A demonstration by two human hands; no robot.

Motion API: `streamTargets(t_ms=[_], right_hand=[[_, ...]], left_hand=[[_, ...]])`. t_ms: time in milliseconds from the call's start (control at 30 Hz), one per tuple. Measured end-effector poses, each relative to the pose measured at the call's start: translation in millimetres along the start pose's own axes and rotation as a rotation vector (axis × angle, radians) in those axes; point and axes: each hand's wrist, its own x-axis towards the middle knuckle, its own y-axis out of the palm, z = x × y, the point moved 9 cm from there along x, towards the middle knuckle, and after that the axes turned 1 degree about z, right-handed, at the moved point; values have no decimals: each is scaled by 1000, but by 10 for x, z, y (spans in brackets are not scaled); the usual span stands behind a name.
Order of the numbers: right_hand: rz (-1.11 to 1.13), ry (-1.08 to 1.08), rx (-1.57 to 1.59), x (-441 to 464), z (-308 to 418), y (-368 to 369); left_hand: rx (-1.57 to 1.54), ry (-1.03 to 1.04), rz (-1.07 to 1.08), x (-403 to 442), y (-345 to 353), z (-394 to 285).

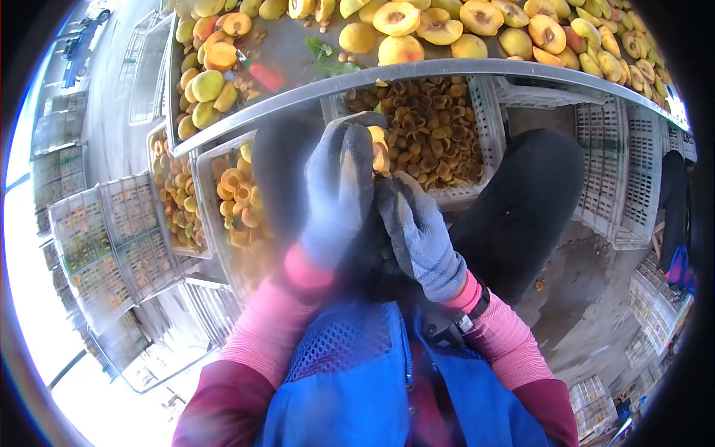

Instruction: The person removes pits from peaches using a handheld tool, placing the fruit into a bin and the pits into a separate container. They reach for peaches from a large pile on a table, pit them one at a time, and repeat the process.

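Observation:
Both my hands wear grey work gloves and are together over my lap, just below the metal table's rim. My left hand is closed around a yellow-orange peach piece, which shows between its fingers and the right hand. My right hand is closed just below and right of the fruit, its fingertips close to it. Whatever the right fingers grip is hidden. On the table lies a knife with a red handle, beside green leaves.
Whole and halved yellow peaches cover much of the metal table. Under its edge stands a crate of brownish fruit pieces. More peach-filled crates are at the left. Stacked crates stand at the right, beyond my knee.

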Motion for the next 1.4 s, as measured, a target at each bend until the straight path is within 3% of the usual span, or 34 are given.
streamTargets(t_ms=[67,133,233,300,400,467,500,600,700,800,833,900,933,1000,1067,1133,1167,1233,1267,1400], right_hand=[[14,229,219,-68,-159,40],[98,668,401,-246,-166,137],[68,664,441,-271,-104,161],[262,634,424,-295,-77,222],[572,834,991,-417,-83,434],[738,936,1493,-480,36,560],[686,1057,1626,-509,84,562],[835,940,1875,-454,237,578],[1007,702,1804,-350,366,491],[501,902,1744,-293,-184,402],[642,860,1723,-286,-304,357],[636,886,1758,-263,-376,318],[627,900,1781,-259,-404,302],[446,929,1548,-198,-620,239],[186,985,1278,-153,-801,116],[163,997,1168,-116,-879,68],[150,981,1122,-113,-915,63],[127,954,1085,-76,-976,21],[117,948,1092,-68,-1000,-3],[-3,894,956,38,-1026,-183]], left_hand=[[-109,-59,9,-44,23,29],[-47,-9,31,-59,33,11],[26,105,124,-63,75,-47],[3,64,222,-61,126,-82],[-80,91,282,-75,166,-30],[155,340,281,-135,127,-185],[351,573,253,-191,150,-298],[40,129,427,-195,113,263],[405,278,153,-353,-224,217],[652,167,-71,-401,-1112,210],[738,80,-141,-348,-1447,217],[900,-114,-257,-266,-2113,234],[1356,-49,-208,-250,-2114,170],[1269,-135,-244,-160,-2216,207],[1056,14,-388,133,-1729,-158],[652,-11,-286,525,-952,-289],[959,267,-163,765,-529,-363],[889,374,40,1208,146,-415],[967,527,81,1372,424,-411],[1277,635,337,1625,1062,154]])
